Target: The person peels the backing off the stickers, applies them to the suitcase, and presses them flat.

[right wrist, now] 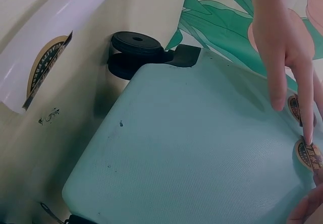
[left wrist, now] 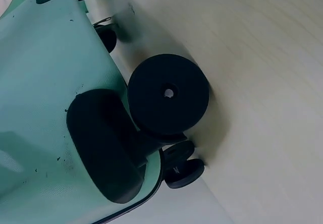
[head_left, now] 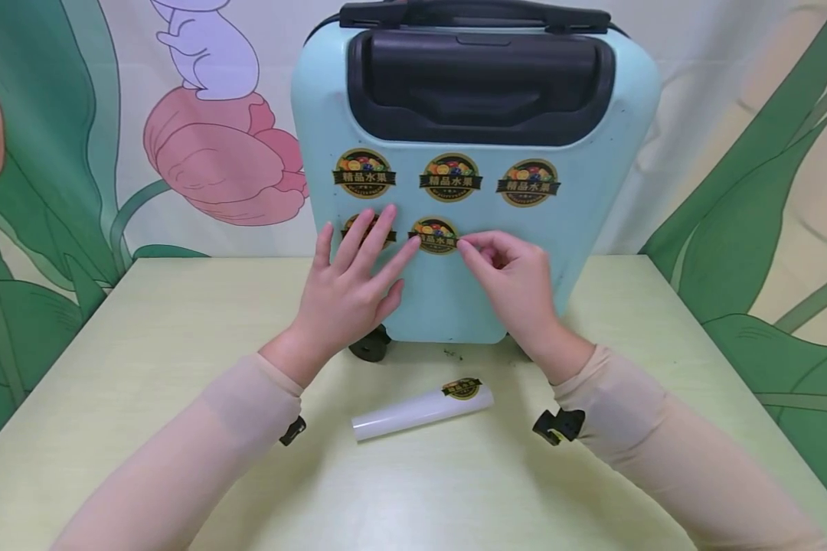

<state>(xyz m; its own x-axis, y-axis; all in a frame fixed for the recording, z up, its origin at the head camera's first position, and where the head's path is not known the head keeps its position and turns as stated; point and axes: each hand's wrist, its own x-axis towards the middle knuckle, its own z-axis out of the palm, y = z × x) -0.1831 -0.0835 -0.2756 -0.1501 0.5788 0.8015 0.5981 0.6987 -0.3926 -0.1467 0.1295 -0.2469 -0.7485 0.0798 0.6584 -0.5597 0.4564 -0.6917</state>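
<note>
A light blue suitcase (head_left: 448, 306) stands upright on the table with round black-and-gold fruit stickers on its front. At the right edge of the middle sticker in the lower row (head_left: 436, 236), my right hand (head_left: 520, 287) pinches with thumb and index finger. My left hand (head_left: 344, 291) has its fingers spread and straight, the index fingertip on that sticker's left end. Its other fingers partly cover the lower left sticker (head_left: 388, 236). The right wrist view shows the left index finger on the same sticker (right wrist: 308, 154). Neither hand appears in the left wrist view.
A rolled white sheet (head_left: 413, 413) bearing one sticker (head_left: 462, 389) lies on the table (head_left: 145, 383) before the suitcase. Three stickers form the upper row, including the middle one (head_left: 450, 177). A black wheel (left wrist: 169, 95) sits at a suitcase corner. Behind hangs a printed cloth (head_left: 214, 176).
</note>
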